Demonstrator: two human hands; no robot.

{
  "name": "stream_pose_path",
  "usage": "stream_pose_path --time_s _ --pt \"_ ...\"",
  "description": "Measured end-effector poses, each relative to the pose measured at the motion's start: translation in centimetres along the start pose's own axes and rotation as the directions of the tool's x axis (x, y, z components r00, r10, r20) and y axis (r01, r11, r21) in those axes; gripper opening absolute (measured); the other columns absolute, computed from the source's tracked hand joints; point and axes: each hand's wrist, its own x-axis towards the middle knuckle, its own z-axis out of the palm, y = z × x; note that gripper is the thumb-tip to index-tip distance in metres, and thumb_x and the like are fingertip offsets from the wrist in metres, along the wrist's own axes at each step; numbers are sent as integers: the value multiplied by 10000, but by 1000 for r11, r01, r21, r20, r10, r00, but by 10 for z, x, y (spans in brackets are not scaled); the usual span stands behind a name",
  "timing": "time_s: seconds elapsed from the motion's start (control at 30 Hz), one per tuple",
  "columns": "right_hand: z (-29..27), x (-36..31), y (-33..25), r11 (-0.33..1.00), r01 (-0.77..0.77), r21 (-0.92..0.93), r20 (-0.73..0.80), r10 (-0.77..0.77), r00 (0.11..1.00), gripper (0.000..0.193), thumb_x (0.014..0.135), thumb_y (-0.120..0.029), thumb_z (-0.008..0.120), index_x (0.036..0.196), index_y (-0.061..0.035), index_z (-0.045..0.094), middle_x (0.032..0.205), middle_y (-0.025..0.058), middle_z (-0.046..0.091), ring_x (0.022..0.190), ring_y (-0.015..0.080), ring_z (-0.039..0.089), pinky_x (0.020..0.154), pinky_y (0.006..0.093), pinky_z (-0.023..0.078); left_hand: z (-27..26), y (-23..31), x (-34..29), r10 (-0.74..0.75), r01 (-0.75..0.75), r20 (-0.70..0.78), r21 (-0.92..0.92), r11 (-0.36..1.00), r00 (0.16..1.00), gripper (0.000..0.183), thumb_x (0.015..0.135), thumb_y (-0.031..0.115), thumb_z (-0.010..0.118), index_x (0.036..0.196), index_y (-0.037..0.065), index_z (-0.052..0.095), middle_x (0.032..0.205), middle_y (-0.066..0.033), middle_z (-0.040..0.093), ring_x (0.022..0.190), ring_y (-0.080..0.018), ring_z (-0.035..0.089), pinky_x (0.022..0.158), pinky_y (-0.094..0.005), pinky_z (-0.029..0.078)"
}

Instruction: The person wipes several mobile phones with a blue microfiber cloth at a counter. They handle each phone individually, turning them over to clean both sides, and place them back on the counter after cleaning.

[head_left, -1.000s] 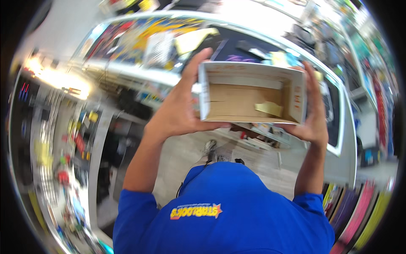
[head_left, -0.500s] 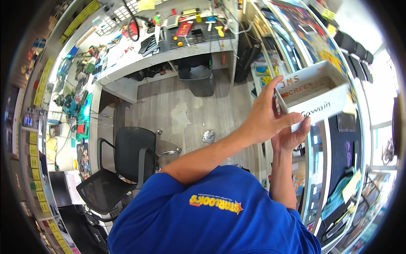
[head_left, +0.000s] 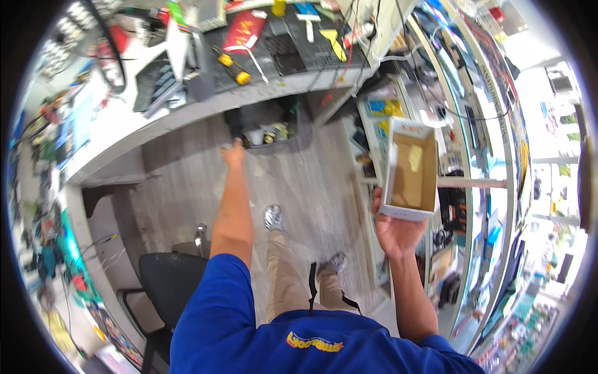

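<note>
My right hand holds an open white cardboard box by its near end, with the palm under it and the thumb at its left side. The box tilts so its brown inside faces me, and a small pale yellow paper piece lies in it. My left arm stretches forward and down to a dark trash bin under the desk. At the bin's near left rim, my left hand appears closed on the edge, its fingers slightly blurred. Crumpled light and yellowish scraps show inside the bin.
Ahead stands a desk with a red booklet, a yellow-handled screwdriver and a yellow scraper. A black chair is at the left. Glass shelving runs along the right.
My left hand has let go of the box and reached down to the trash bin. The right hand keeps the box, now tilted with its inside showing. I have moved closer to the desk.
</note>
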Motion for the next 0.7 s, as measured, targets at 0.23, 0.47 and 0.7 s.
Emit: stream_pose_path --time_s 0.23,0.47,0.7 --pt "4 85 50 982 -160 -102 -63 154 986 873 1001 -707 558 1636 -115 469 1538 305 533 1264 434 651 843 407 601 43 -40 110 -62 -34 335 274 961 940 739 952 260 612 1578 -76 410 1259 -319 735 1161 -431 740 1038 -485 567" --pt "26 169 99 45 24 -999 4 -403 915 832 1013 -309 721 1702 -57 329 1575 132 539 1404 268 561 1168 399 466 46 -62 -51 -95 141 439 -73 987 893 647 1066 247 586 1557 -112 364 1007 -252 752 752 -296 791 698 -423 626" --pt "-114 230 185 -722 -38 -691 150 -195 969 941 852 -352 876 1679 -214 447 1519 343 425 1393 511 414 1176 581 389 -9 -104 -132 -179 355 687 -122 927 704 542 1142 356 550 1597 76 462 1332 -86 737 1062 -190 711 867 -312 524"
